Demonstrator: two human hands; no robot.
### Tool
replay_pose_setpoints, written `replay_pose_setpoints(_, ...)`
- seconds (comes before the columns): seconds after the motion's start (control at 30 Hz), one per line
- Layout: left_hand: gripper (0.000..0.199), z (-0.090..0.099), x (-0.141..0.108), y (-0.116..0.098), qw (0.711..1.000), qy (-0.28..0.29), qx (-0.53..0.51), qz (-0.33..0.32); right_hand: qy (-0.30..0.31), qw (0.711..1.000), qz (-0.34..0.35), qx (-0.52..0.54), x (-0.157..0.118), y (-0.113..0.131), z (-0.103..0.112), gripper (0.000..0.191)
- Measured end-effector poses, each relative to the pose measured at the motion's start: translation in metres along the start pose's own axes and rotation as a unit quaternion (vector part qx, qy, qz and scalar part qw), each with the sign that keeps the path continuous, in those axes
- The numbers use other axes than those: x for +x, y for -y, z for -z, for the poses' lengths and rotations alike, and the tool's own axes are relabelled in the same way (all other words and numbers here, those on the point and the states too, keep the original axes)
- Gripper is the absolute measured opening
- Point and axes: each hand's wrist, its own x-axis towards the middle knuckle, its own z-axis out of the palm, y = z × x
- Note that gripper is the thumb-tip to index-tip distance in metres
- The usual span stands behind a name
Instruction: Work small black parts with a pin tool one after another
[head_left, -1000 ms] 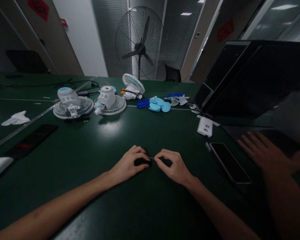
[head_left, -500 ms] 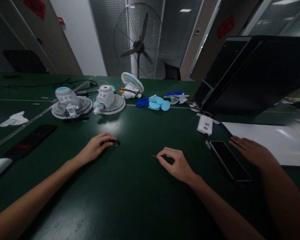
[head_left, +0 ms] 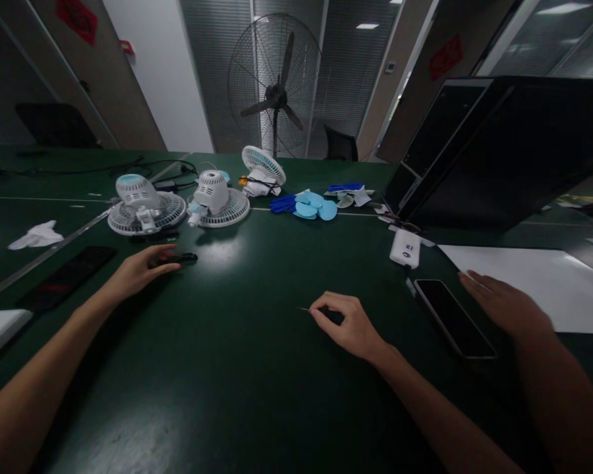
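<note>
Small and dark, a black object [head_left: 190,257] pokes out between the thumb and fingers of my left hand [head_left: 145,266], which holds it just in front of the white fan parts. My right hand [head_left: 343,319] rests on the green table [head_left: 247,382], thumb and forefinger pinched on a thin metallic piece [head_left: 303,309] that points left. Behind my left hand, two white fan heads lie grille down, the left one [head_left: 141,197] and the middle one [head_left: 211,194]. Another small fan [head_left: 261,171] leans farther back.
Light-blue fan blades [head_left: 316,205] and blue gloves [head_left: 282,203] lie at the back centre. On the right are a white power bank [head_left: 405,248], a phone [head_left: 454,319], a large black monitor [head_left: 494,158] and another person's hand [head_left: 508,306]. A dark phone [head_left: 69,276] lies at left.
My left hand has moved left and away from me, and the black object has moved with it. My right hand has stayed in place with the thin piece.
</note>
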Motion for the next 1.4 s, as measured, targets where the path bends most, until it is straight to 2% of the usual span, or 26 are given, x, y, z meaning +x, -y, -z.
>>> replay_pose_setpoints(0.1,0.082,0.012,-0.007,0.010,0.999,0.020,0.031,-0.001,0.006,1.000,0.002,0.007,0.000,0.001,0.000,0.014)
replay_pose_setpoints(0.23,0.079,0.024,-0.012,0.014,0.998,0.025,0.051,-0.014,0.014,1.000,-0.006,0.016,0.000,-0.001,0.001,0.015)
replay_pose_setpoints(0.4,0.091,0.035,-0.014,0.016,0.996,0.035,0.059,0.053,0.015,1.000,-0.006,0.014,0.001,-0.002,0.002,0.016)
replay_pose_setpoints(0.47,0.092,0.034,-0.015,0.016,0.996,0.023,0.059,0.058,0.016,1.000,-0.008,0.012,0.001,-0.002,0.002,0.016)
replay_pose_setpoints(0.63,0.078,0.020,-0.012,0.010,0.999,-0.017,0.050,0.002,0.018,1.000,-0.011,0.021,0.001,-0.001,0.002,0.015)
replay_pose_setpoints(0.8,0.067,0.012,-0.009,-0.002,0.997,-0.051,0.064,0.000,0.014,1.000,-0.007,0.011,0.001,0.001,0.002,0.015)
replay_pose_setpoints(0.87,0.062,0.009,-0.010,-0.008,0.996,-0.067,0.063,0.018,0.014,1.000,-0.005,0.012,0.002,0.002,0.002,0.014)
replay_pose_setpoints(0.97,0.057,0.005,-0.009,-0.017,0.994,-0.094,0.029,0.046,0.016,1.000,-0.005,0.015,0.002,0.001,0.002,0.014)
replay_pose_setpoints(1.1,0.053,0.001,-0.009,-0.032,0.988,-0.131,-0.071,0.039,0.018,1.000,-0.006,0.016,0.001,-0.001,0.002,0.014)
replay_pose_setpoints(1.23,0.063,0.001,-0.012,-0.044,0.976,-0.153,-0.137,0.075,0.021,1.000,-0.008,0.015,0.001,-0.001,0.002,0.015)
replay_pose_setpoints(1.33,0.076,0.001,-0.013,-0.044,0.970,-0.137,-0.182,0.080,0.021,1.000,-0.007,0.011,0.002,0.000,0.002,0.014)
replay_pose_setpoints(1.4,0.077,0.000,-0.012,-0.042,0.963,-0.141,-0.211,0.092,0.023,1.000,-0.008,0.013,0.002,0.001,0.002,0.015)
